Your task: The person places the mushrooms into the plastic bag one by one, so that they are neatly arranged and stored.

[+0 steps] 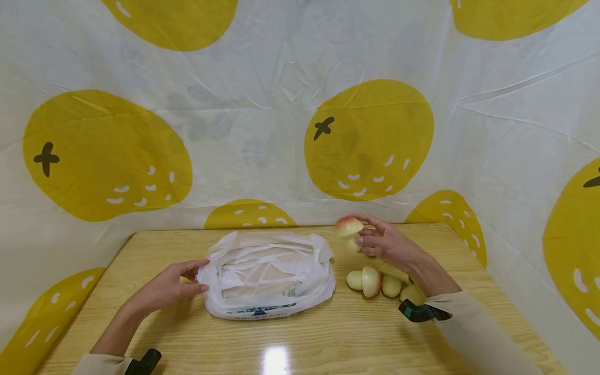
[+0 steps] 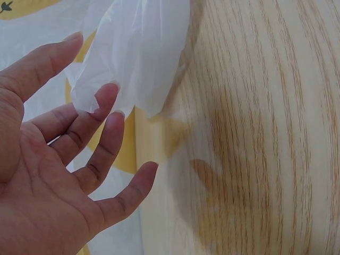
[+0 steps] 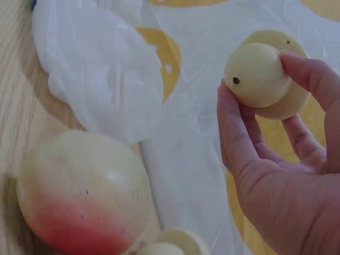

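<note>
My right hand [image 1: 388, 244] pinches a toy mushroom [image 1: 348, 229] with a reddish cap and a pale stem, raised above the table to the right of the bag. In the right wrist view, thumb and fingers lie around the stem [image 3: 255, 74]. A white plastic bag [image 1: 323, 291] with its mouth gaping upward sits mid-table, some green and blue print along its near side. At the bag's left edge rests my left hand [image 1: 164, 285]. Its thumb and fingers are spread apart, with the fingertips touching the plastic [image 2: 143, 58].
Several more toy mushrooms lie right of the bag beneath my right forearm, one with a blushed cap [image 1: 371, 282]. The wooden table [image 1: 300, 341] ends against a hanging white cloth [image 1: 262, 156] printed with yellow fruit, which also runs along the right side.
</note>
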A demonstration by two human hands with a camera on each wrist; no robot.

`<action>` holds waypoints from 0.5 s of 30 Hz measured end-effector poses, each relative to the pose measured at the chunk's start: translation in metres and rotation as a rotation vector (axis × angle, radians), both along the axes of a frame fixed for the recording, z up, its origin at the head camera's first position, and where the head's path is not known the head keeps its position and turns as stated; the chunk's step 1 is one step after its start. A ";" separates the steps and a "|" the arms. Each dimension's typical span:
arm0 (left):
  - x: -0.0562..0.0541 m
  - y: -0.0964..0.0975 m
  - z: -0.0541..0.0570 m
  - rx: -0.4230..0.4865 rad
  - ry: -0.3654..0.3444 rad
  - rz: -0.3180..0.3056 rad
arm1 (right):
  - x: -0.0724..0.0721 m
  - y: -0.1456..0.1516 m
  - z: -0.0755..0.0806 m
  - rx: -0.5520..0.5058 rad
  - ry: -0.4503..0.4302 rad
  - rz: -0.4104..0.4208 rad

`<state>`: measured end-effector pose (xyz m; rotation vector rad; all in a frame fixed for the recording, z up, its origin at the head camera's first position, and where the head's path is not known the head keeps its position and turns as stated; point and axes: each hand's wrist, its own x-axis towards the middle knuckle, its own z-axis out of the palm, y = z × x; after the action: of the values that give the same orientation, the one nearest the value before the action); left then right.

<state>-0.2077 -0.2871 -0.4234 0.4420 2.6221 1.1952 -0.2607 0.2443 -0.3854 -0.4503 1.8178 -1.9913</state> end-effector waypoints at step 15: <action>0.000 -0.001 0.000 -0.027 0.003 0.006 | 0.004 -0.031 0.006 -0.095 0.013 -0.009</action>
<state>-0.2080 -0.2885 -0.4237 0.4311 2.6403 1.1607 -0.2563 0.2130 -0.3797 -0.4850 1.7405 -2.0926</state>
